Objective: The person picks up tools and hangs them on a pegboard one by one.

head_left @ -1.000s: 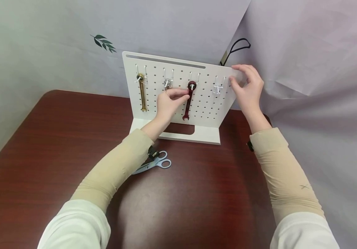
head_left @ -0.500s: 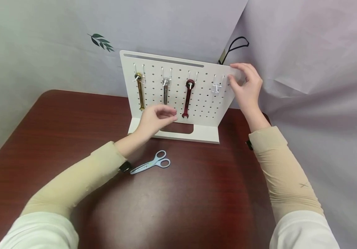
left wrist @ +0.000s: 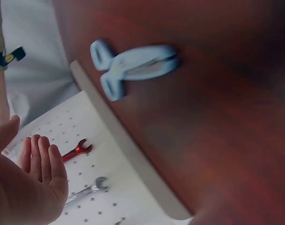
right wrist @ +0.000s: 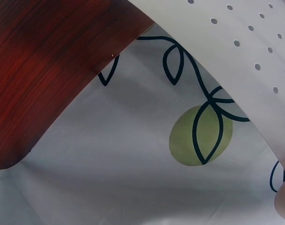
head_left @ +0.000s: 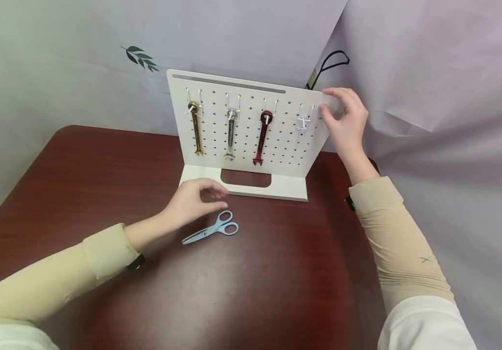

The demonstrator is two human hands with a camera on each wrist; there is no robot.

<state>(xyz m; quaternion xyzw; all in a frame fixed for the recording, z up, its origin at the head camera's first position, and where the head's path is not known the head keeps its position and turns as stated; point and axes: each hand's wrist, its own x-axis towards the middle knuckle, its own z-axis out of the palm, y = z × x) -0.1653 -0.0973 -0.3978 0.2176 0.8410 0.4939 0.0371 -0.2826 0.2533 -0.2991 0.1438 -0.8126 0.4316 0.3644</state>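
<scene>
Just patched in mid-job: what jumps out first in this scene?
A white upright pegboard at the back of the dark red wooden table carries gold, silver and red wrenches. The right hand grips its upper right corner; the left hand hovers by pale blue scissors.

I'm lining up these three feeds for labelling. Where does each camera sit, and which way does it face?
Head: worn on the head, looking forward and down at the pegboard, scissors, both hands and sleeves.
Left wrist: on the left wrist, facing past the left hand to the scissors and pegboard.
Right wrist: on the right wrist, facing the pegboard's edge, the table corner and the patterned cloth; only a sliver of hand shows.
Head and left wrist share the scissors, red wrench and silver wrench.
</scene>
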